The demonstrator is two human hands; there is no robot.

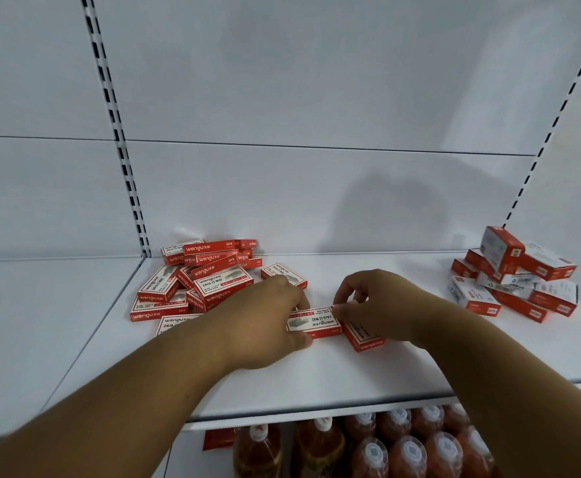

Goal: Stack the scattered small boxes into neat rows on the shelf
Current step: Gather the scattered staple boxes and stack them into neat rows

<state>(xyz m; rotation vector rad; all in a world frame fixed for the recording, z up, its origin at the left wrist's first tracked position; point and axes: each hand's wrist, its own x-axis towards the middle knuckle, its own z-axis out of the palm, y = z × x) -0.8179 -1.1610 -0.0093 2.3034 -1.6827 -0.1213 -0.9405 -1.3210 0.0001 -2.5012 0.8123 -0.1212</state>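
Note:
Several small red-and-white staple boxes lie in a loose pile at the left of the white shelf. One box lies flat in the middle; my left hand grips its left end between thumb and fingers. A second box sits right beside it, touching at an angle, and my right hand pinches its far end with curled fingers. Another single box lies just behind my left hand.
A second heap of larger red-and-white boxes sits at the shelf's right end. Below the shelf's front edge stand several bottles of red liquid. White back panels and slotted uprights rise behind.

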